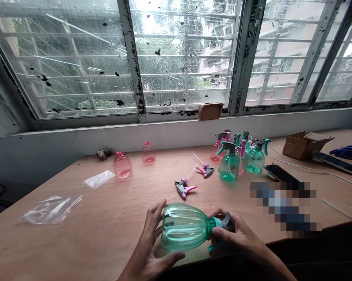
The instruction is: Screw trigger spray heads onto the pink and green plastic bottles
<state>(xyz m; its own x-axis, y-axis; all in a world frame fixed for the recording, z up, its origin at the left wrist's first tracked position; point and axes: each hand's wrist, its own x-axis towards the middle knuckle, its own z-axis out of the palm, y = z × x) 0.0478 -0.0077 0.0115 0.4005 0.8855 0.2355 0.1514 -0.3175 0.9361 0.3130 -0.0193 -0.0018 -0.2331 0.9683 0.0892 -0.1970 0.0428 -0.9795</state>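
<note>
A green transparent spray bottle (185, 227) lies sideways in front of me, its base to the left and its spray head to the right. My left hand (152, 242) cups the base, fingers behind and thumb below. The fingers of my right hand (234, 230) are closed round the collar and the grey and teal spray head (227, 222). Beyond the bottle, a pink and grey spray head (183, 188) with a thin tube lies on the wooden table (111, 242). Another pink spray head (205, 170) lies just behind it.
Two headless pink bottles, one nearer (122, 166) and one farther (148, 153), stand at the back left. Clear plastic bags (51, 209) lie on the left. Several spray bottles (229, 168) cluster at the back right, near a phone (282, 173) and an open cardboard box (300, 146).
</note>
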